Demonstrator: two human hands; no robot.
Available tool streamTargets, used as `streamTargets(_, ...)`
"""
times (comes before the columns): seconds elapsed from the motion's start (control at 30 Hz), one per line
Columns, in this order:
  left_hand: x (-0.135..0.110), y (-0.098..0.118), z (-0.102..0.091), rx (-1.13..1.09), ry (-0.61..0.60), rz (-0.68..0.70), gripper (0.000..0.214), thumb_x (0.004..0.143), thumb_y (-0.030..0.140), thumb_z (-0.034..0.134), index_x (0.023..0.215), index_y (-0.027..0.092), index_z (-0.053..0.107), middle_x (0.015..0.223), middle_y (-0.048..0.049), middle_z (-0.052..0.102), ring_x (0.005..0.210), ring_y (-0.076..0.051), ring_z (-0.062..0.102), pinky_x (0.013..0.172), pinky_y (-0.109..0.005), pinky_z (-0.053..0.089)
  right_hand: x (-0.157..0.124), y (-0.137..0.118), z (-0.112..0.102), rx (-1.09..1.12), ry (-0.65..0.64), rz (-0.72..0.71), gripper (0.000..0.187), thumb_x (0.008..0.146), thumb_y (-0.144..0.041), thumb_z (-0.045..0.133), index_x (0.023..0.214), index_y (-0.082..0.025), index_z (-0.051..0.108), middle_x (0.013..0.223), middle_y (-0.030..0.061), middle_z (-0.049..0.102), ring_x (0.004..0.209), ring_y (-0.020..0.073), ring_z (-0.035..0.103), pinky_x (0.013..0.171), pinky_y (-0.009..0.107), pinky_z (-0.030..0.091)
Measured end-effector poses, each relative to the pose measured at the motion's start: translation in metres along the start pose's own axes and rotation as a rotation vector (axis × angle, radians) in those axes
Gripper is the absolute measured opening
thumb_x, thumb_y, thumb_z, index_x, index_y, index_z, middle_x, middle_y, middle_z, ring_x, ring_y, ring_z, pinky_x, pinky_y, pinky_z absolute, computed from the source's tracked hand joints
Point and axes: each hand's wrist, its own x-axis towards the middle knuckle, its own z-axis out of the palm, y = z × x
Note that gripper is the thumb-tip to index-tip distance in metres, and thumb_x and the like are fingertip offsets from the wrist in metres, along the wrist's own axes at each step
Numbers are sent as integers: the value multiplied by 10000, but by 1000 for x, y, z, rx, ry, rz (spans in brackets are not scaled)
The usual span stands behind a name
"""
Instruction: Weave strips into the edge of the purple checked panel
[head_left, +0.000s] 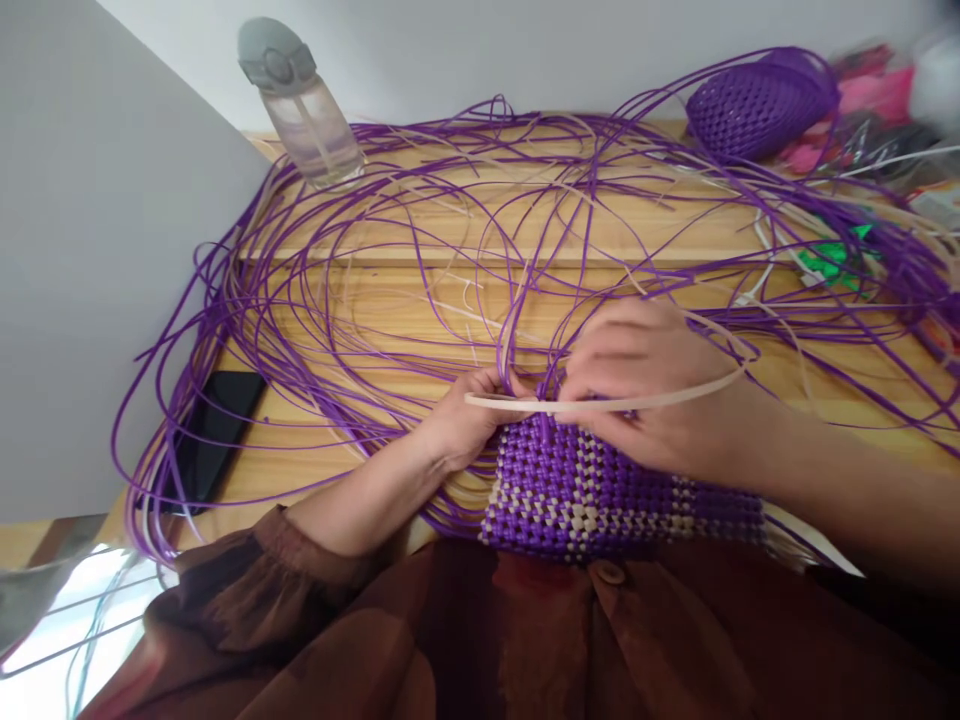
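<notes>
A woven panel (540, 490) of purple and beige plastic strips lies at the table's front edge, against my body. My left hand (476, 412) grips its upper left edge, the fingers closed round the strips there. Over the panel's top edge, my right hand (637, 385) is bent with its fingertips pinched together, a little blurred. A beige strip (600, 406) runs across in front of both hands and loops round by the right wrist. Whether the right fingertips hold this strip or a purple one is hidden. Loose purple strips (510, 330) rise from the weave between the hands.
Long purple and beige strips sprawl over the wooden table (450, 230). A clear bottle (311, 120) with a grey lid stands at the back left, a black phone (217, 430) at the left. A purple woven basket (761, 105) and pink bags (877, 95) sit at the back right.
</notes>
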Motion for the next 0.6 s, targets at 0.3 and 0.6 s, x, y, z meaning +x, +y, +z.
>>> streamTargets(0.3,-2,-3,2,-31,-13,-35,253,597,223,866,677,121,648,652,-2,650,609,-97,562,646,-246,412,-31,-24,52,8,223,20,79,911,-208,614,926,-182,687,915,50,709,917,205,593,905,389,426)
streamTargets(0.6,0,-11,3,26,37,22,297,640,282,843,724,138,598,656,-1,660,576,-95,564,603,-236,399,-42,-43,37,350,185,270,78,911,-175,594,951,-216,647,956,33,698,951,179,607,885,340,449)
